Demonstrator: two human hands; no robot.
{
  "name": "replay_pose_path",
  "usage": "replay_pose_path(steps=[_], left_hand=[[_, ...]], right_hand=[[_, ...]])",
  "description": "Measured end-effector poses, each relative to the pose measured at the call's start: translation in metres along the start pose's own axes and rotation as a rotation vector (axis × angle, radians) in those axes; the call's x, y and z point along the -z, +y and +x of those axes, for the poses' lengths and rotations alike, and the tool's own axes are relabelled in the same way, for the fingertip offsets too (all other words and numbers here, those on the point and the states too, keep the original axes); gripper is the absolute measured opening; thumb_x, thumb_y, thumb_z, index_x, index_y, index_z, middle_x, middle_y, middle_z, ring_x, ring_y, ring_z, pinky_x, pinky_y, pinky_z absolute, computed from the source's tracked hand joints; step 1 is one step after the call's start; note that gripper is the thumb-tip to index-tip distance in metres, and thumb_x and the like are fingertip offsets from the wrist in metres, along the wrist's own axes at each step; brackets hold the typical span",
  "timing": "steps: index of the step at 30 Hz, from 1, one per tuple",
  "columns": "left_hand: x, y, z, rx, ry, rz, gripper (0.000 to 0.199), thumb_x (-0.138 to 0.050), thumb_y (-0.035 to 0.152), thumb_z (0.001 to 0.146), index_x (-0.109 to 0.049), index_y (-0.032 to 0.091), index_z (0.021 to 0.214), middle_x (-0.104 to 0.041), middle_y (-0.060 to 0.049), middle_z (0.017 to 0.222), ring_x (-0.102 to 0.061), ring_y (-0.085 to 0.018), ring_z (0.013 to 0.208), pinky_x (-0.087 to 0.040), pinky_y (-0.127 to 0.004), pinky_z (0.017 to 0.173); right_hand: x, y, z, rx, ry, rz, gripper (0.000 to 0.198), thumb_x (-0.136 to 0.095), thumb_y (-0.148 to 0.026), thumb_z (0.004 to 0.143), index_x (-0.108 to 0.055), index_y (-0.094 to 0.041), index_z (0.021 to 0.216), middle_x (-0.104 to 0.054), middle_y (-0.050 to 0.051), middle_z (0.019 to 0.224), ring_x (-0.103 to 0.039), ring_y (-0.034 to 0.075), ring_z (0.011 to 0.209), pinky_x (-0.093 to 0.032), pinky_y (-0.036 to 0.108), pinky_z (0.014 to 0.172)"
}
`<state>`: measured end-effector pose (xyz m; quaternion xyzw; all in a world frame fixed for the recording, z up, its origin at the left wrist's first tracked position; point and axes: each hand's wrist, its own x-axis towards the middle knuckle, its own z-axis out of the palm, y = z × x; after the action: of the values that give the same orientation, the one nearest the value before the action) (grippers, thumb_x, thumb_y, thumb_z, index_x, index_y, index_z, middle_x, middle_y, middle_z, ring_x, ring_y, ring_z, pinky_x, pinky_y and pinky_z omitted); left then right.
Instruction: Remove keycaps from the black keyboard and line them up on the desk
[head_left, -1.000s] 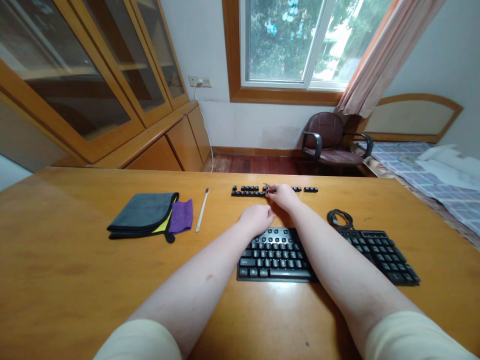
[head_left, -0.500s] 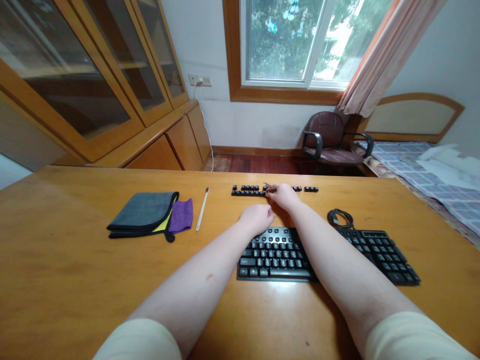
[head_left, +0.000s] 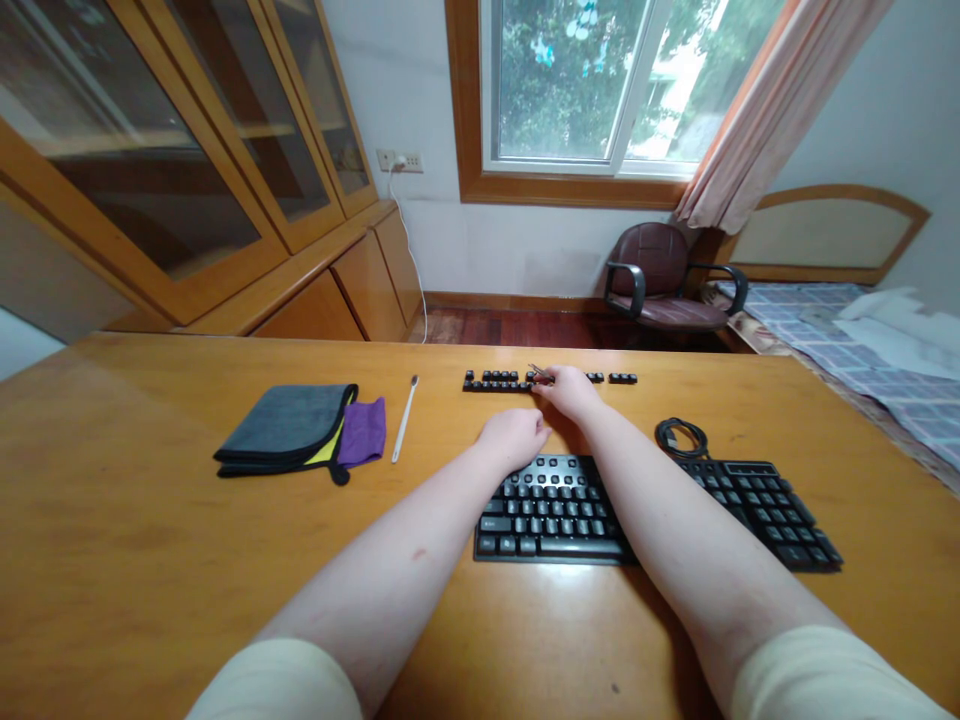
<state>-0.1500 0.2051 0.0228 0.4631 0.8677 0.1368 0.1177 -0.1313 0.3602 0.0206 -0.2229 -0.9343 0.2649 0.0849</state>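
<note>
A black keyboard [head_left: 566,522] lies across the desk, with its top rows bare of keycaps. Beyond it, black keycaps [head_left: 491,386] are lined up in rows near the desk's far edge. My right hand [head_left: 574,393] reaches over these rows, fingers pinched on a thin metal tool [head_left: 538,372] whose exact kind I cannot make out. At the keyboard's upper edge, my left hand [head_left: 514,438] rests with its fingers curled closed; whatever they may hold is hidden. My right forearm covers part of the keyboard.
Left of the hands lie a toothbrush [head_left: 405,420], a purple cloth [head_left: 363,432] and a folded grey towel [head_left: 289,425]. A coiled USB cable [head_left: 681,438] sits behind the keyboard. Past the desk [head_left: 135,540] stand an office chair [head_left: 652,275] and a bed.
</note>
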Motion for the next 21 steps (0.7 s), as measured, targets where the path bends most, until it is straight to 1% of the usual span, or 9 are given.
replay_pose_path(steps=[6, 15, 21], left_hand=[[0.002, 0.0013, -0.0008, 0.002, -0.005, 0.005, 0.027, -0.043, 0.041, 0.083, -0.061, 0.021, 0.081, -0.067, -0.006, 0.085, -0.062, -0.023, 0.081, -0.047, -0.033, 0.07], [-0.0012, -0.0006, 0.0006, -0.015, 0.015, 0.006, 0.028, -0.043, 0.041, 0.084, -0.062, 0.02, 0.082, -0.067, -0.007, 0.086, -0.063, -0.024, 0.08, -0.048, -0.033, 0.069], [-0.0012, -0.0006, 0.0005, -0.015, 0.025, 0.004, 0.027, -0.043, 0.041, 0.083, -0.062, 0.021, 0.081, -0.068, -0.007, 0.085, -0.063, -0.024, 0.078, -0.048, -0.033, 0.068]], right_hand=[[-0.0005, 0.0013, 0.0001, -0.007, -0.001, 0.013, 0.017, -0.065, -0.028, 0.072, -0.068, -0.021, 0.088, -0.071, 0.005, 0.088, -0.065, 0.019, 0.081, -0.045, 0.026, 0.071], [-0.0017, 0.0002, 0.0002, 0.029, 0.002, 0.009, 0.017, -0.065, -0.025, 0.072, -0.069, -0.021, 0.089, -0.071, 0.005, 0.09, -0.064, 0.02, 0.085, -0.045, 0.026, 0.075], [-0.0013, -0.0008, 0.0003, 0.023, 0.002, -0.019, 0.016, -0.065, -0.027, 0.072, -0.069, -0.02, 0.086, -0.071, 0.005, 0.087, -0.064, 0.02, 0.081, -0.045, 0.027, 0.071]])
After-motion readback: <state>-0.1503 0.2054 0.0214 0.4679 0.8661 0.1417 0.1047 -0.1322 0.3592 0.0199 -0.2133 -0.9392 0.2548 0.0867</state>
